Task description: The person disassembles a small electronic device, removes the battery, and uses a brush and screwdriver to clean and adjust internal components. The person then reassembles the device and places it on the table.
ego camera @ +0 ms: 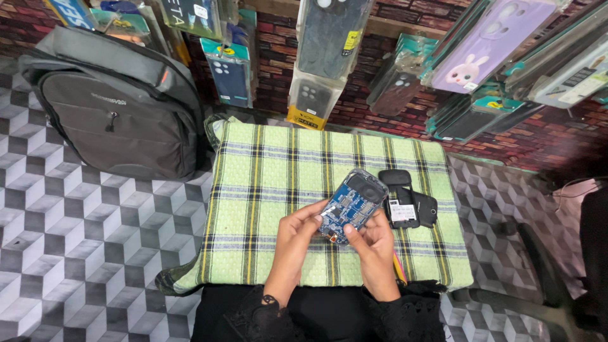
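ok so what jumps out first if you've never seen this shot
At centre, the left hand and right hand hold an opened small phone with a bare blue circuit board above a green plaid cloth. Just right of it lie black phone parts. A grey fabric backpack lies on the patterned floor, upper left.

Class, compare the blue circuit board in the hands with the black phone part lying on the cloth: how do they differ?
The blue circuit board is held up by both hands; the black phone part lies untouched on the green checked cloth. The board shows bare blue electronics; the part is plain black with a white label. Both sit over the cloth, side by side.
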